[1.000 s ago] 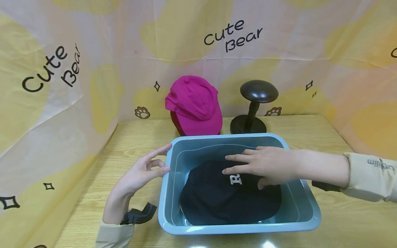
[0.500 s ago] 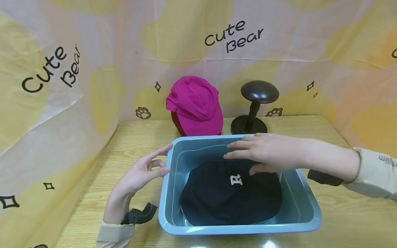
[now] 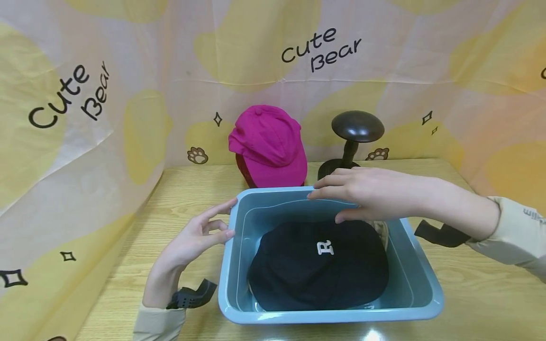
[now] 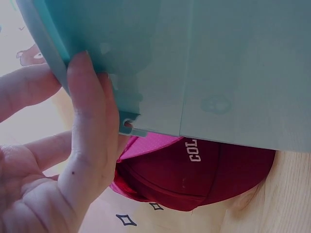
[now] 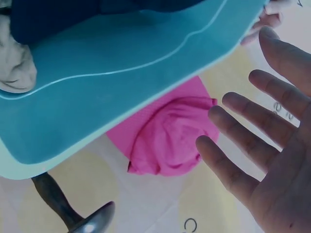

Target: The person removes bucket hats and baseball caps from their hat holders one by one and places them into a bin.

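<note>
A light-blue plastic basin (image 3: 420, 293) holds a black cap (image 3: 307, 279) with a white letter R on it. Beige fabric (image 3: 381, 229) shows beside the cap's back right edge. My left hand (image 3: 187, 244) is at the basin's left rim, thumb and fingertips on the edge; in the left wrist view its fingers (image 4: 87, 111) lie against the outer wall just under the rim. Over the back right part of the basin hovers my right hand (image 3: 375, 192), fingers spread and palm down. The right wrist view shows that palm holding nothing.
Behind the basin, a pink cap (image 3: 270, 142) sits over a dark red cap (image 4: 180, 174) with white lettering. To its right stands a dark hat stand (image 3: 357, 127) with a rounded top. Patterned fabric (image 3: 239, 57) hangs around the wooden table (image 3: 187, 189).
My right hand has moved back and up, off the black cap toward the far rim, uncovering the R and some beige fabric. The left hand stays at the rim.
</note>
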Demonstrator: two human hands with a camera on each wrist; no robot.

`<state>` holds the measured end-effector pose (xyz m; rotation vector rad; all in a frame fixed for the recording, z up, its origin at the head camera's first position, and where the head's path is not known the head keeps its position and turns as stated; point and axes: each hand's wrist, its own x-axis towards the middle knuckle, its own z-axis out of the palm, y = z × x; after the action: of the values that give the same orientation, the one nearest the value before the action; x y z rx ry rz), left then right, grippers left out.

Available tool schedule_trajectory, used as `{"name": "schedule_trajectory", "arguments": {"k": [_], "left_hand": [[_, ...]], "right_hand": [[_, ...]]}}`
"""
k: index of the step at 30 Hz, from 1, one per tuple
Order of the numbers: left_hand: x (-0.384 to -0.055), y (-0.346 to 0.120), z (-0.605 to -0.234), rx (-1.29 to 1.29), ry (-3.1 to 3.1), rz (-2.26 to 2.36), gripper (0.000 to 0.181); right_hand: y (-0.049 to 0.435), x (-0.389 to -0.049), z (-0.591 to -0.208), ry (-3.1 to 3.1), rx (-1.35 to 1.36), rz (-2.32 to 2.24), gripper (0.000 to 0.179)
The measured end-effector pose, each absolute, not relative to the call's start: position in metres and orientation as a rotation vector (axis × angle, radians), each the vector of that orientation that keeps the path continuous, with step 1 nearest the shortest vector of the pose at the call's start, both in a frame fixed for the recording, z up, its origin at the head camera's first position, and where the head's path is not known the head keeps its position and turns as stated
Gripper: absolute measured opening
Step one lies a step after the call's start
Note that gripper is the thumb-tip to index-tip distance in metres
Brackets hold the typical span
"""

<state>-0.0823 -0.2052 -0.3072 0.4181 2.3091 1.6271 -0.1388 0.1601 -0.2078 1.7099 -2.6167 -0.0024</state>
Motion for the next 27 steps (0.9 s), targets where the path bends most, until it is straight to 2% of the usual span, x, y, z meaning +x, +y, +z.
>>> {"name": "schedule_trajectory", "arguments": {"k": [27], "left_hand": [[-0.080,-0.210,-0.306,0.421,2.277,1.645,0.065]], "right_hand": [[0.138,-0.162,-0.184,-2.658,1.553,0.323,0.057]]}}
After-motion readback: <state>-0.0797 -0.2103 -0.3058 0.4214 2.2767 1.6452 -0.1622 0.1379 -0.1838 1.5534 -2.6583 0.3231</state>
